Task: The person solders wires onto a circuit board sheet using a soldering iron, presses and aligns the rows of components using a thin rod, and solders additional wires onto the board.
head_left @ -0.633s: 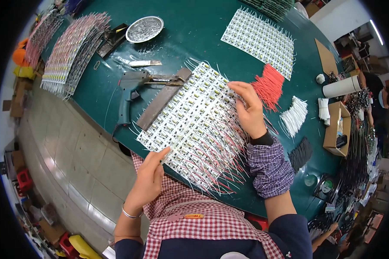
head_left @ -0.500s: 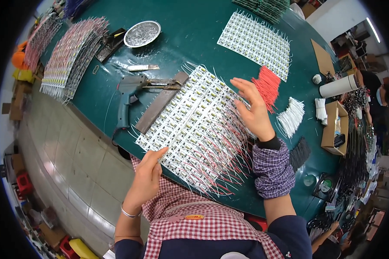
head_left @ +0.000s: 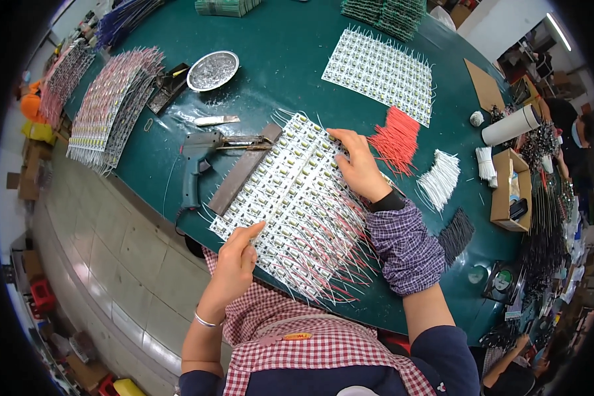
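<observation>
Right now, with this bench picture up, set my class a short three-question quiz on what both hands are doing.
1. True or false: the left hand rests on the near corner of the white LED panel.
2. Which wire bundle lies nearest the right hand: A red, B white, C black?
3. What tool lies left of the panel?

Key: 1 true. 2 A, the red wires. 3 The grey glue gun.
</observation>
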The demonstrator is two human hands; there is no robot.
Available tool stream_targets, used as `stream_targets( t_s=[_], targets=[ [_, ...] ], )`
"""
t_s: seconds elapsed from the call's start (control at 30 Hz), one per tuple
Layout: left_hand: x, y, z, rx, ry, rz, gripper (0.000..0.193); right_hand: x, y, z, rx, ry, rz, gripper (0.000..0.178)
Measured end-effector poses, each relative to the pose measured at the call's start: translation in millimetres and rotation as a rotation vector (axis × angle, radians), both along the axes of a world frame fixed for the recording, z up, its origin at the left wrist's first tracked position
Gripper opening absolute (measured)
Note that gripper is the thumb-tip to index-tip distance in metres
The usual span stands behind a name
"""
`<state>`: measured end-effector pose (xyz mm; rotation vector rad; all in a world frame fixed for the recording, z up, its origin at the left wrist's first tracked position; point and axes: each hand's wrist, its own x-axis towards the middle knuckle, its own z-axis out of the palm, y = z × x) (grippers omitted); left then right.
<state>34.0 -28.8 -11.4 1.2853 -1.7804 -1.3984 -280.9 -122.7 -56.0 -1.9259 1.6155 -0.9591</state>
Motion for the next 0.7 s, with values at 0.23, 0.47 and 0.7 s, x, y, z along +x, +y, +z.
stream_targets(
  t_s=[0.23, 0.47, 0.7],
  targets=[
    [-6, 4, -5, 0.065, 0.022, 0.028, 0.044, 0, -1, -2, -0.016, 0.009, -0.014, 0.053],
    [-26, -4, -3, -0.050, -0.033, -0.008, 0.045, 0, -1, -2, 0.021, -0.068, -0.018, 0.054],
    [-28, -1, -5, 0.097, -0.034, 0.041, 0.048, -1, -1, -4, 0.038, -0.097, -0.034, 0.054]
  ],
)
